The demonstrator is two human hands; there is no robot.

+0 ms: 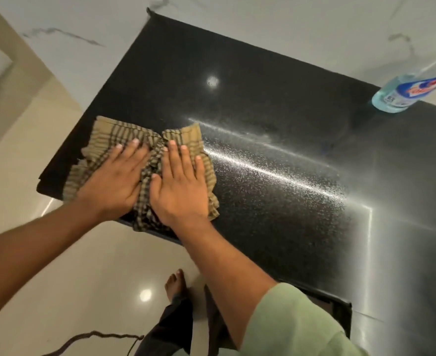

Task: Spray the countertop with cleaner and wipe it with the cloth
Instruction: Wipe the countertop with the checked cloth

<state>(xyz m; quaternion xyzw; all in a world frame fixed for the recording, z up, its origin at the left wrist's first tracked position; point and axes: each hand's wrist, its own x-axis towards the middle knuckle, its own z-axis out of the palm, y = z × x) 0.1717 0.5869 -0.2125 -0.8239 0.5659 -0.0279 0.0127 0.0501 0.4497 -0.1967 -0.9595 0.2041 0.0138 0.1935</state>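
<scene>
Nearest, a bare foot (175, 283) stands on the pale floor (83, 265) below the green sleeve (296, 322). Further out, the left hand (114, 181) and right hand (179, 186) lie side by side, fingers flat and spread, pressing the bunched checked cloth (145, 140) onto the near left corner of the black countertop (276, 98); neither hand clasps it. Beyond, fine droplets (276, 173) speckle the surface. Farthest right, the blue bottle (407, 95) stands by the back edge.
</scene>
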